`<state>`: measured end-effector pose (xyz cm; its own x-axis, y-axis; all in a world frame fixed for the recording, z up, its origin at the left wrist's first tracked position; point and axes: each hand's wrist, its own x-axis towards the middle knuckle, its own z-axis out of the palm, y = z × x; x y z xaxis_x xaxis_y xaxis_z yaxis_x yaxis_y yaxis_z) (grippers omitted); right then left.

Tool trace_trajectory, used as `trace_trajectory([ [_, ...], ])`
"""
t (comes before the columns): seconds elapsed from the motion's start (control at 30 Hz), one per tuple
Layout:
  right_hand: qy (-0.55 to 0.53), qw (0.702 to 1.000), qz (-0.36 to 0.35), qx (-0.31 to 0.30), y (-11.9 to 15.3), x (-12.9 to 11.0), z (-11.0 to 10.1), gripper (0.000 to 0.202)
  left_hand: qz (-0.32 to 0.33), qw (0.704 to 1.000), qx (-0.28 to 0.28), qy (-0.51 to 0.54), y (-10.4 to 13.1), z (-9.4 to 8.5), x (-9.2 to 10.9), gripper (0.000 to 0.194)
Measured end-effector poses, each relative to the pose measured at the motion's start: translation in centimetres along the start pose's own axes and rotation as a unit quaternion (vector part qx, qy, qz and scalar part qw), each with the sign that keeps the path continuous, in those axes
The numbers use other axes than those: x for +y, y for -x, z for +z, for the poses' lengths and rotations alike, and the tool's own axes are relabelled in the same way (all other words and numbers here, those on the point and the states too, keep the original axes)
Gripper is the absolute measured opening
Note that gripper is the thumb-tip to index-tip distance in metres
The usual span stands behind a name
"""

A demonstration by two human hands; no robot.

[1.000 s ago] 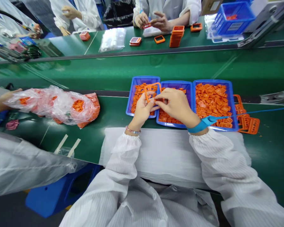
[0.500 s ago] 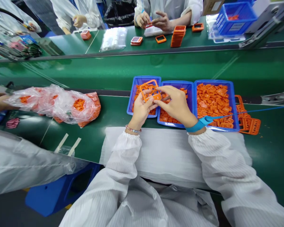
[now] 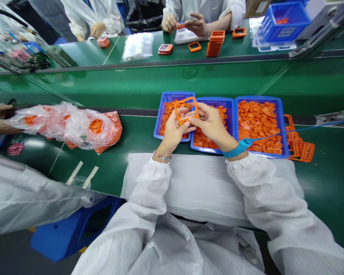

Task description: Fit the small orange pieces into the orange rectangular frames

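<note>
An orange plastic frame (image 3: 187,100) with an open middle is held up above the left and middle bins. My left hand (image 3: 172,129) grips its left and lower edge, fingers behind and thumb in front. My right hand (image 3: 213,124) has thumb and fingers closed on its lower right corner. Beneath are a left blue bin (image 3: 158,114), a middle blue bin (image 3: 232,114) and a right blue bin (image 3: 283,126), all holding small orange plastic parts. Fingertips hide part of the frame's lower edge.
White foam sheet (image 3: 206,183) lies before me. Loose orange frames (image 3: 302,149) sit right of the bins. At left, another person's hand (image 3: 2,128) touches a clear bag of orange parts (image 3: 94,130). A blue cord (image 3: 312,126) runs right from my wrist strap. A co-worker's hands (image 3: 196,25) work opposite.
The orange frame has moved slightly right and turned more upright in my hands. My right hand's fingers have closed in on its right side. At left, more of the other person's hands shows.
</note>
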<state>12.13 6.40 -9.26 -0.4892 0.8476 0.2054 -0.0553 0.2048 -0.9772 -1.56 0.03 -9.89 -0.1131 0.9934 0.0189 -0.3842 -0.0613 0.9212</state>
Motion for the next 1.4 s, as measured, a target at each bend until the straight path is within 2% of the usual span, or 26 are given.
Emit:
trace_trajectory([
  [0.13, 0.063, 0.998, -0.012, -0.016, 0.1, -0.6, 0.2, 0.031, 0.050, 0.999, -0.009, -0.011, 0.3, 0.7, 0.2, 0.072],
  [0.23, 0.046, 0.998, -0.031, -0.009, 0.2, -1.2, 0.1, 0.034, 0.071, 0.997, -0.004, -0.032, 0.8, 1.4, 0.7, 0.078],
  [0.3, 0.004, 1.000, -0.030, 0.008, 0.2, -1.5, 0.1, 0.039, 0.078, 0.996, 0.029, -0.044, 1.1, 1.3, 1.2, 0.078],
  [0.4, -0.040, 0.997, -0.020, 0.056, 0.1, -1.7, -0.1, 0.044, 0.104, 0.985, 0.097, -0.093, 0.9, 0.0, 1.6, 0.062],
  [0.5, -0.038, 0.994, -0.014, 0.103, -0.1, -2.1, -0.6, 0.048, 0.089, 0.958, 0.121, -0.243, 0.3, -2.0, 1.6, 0.032],
  [0.57, -0.027, 0.993, -0.011, 0.112, -0.2, -2.4, -0.9, 0.050, 0.051, 0.916, 0.103, -0.384, -0.1, -2.8, 1.5, 0.018],
  [0.63, -0.017, 0.994, -0.015, 0.111, -0.2, -2.6, -1.0, 0.051, 0.015, 0.859, 0.063, -0.508, -0.3, -3.0, 1.6, 0.020],
  [0.7, -0.009, 0.994, -0.022, 0.107, -0.1, -2.7, -1.0, 0.052, -0.011, 0.817, 0.020, -0.577, -0.5, -2.8, 1.7, 0.025],
  [0.77, 0.002, 0.994, -0.030, 0.107, -0.1, -2.7, -0.9, 0.050, -0.038, 0.795, -0.014, -0.605, -0.8, -2.5, 1.9, 0.028],
  [1.0, -0.008, 0.991, -0.068, 0.118, -0.4, -2.2, -1.1, 0.048, -0.089, 0.744, -0.067, -0.659, -1.1, -1.6, 2.9, 0.035],
  [1.13, -0.019, 0.989, -0.061, 0.131, -0.6, -1.8, -1.1, 0.047, -0.080, 0.718, -0.108, -0.683, -0.8, -0.9, 3.6, 0.033],
  [1.27, -0.012, 0.991, -0.041, 0.129, -0.6, -1.6, -0.9, 0.042, -0.070, 0.718, -0.110, -0.684, -1.0, -0.8, 3.6, 0.023],
  [1.4, -0.004, 0.992, -0.028, 0.127, -0.5, -1.7, -0.8, 0.035, -0.085, 0.742, -0.101, -0.657, -1.6, -1.4, 2.7, 0.021],
])
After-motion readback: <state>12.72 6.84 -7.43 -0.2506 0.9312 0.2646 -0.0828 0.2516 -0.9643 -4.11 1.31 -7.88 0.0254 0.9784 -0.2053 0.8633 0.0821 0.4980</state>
